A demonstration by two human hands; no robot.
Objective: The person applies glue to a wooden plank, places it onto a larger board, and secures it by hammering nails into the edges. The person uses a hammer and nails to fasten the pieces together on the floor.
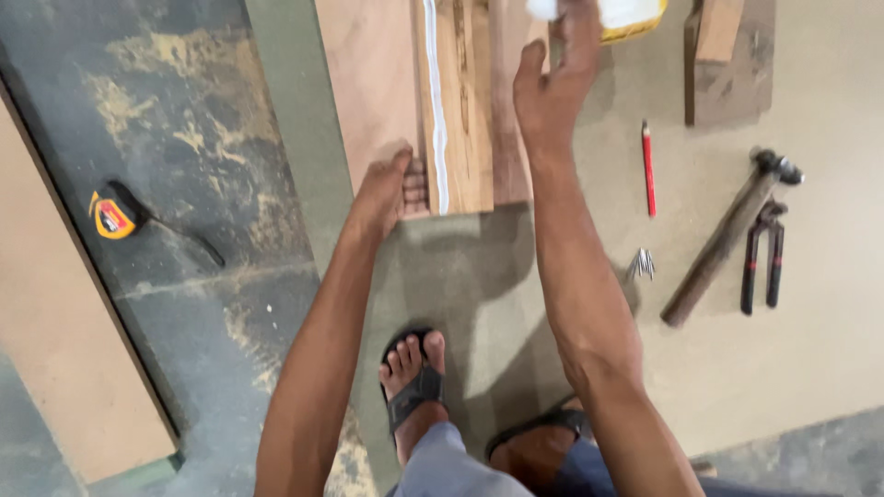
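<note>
A white glue line (435,110) stripes the brown plank (460,120); the pencil (648,168) is red, the tape measure (112,214) yellow.

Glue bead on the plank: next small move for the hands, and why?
Probably draw the right hand with the glue bottle clear of the wood. The white glue bead already runs the plank's visible length to its near end, while the left hand steadies the boards there.

Hands: 2, left hand (391,189), right hand (551,78)
Wood planks: 3 (460,101)
Hammer: 1 (727,235)
Pincers: 1 (764,258)
Red pencil: 1 (648,168)
Tape measure: 1 (112,213)
Nail bunch: 1 (642,264)
Sandalled feet: 2 (412,373)
</note>
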